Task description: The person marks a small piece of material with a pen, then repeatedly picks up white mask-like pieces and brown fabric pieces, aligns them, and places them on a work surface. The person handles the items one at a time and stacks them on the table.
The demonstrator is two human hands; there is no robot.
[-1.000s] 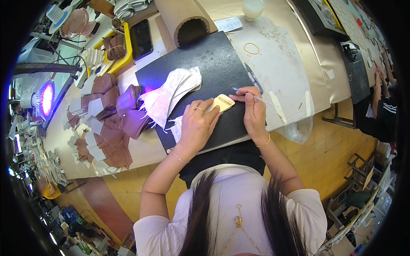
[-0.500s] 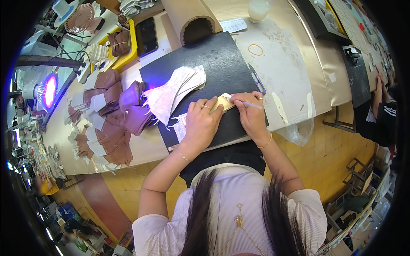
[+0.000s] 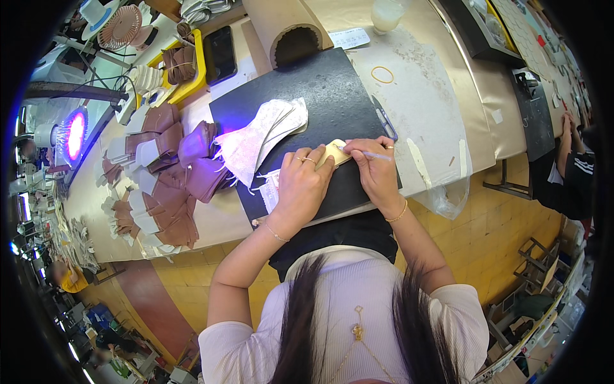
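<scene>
One yellow block (image 3: 333,153) near the front right corner of the black board (image 3: 297,77), gripped by the left hand (image 3: 302,184), and one pen (image 3: 375,155), pinched in the right hand (image 3: 376,178), its tip, clear a second ago, now at the block, so surface work seems underway.
</scene>
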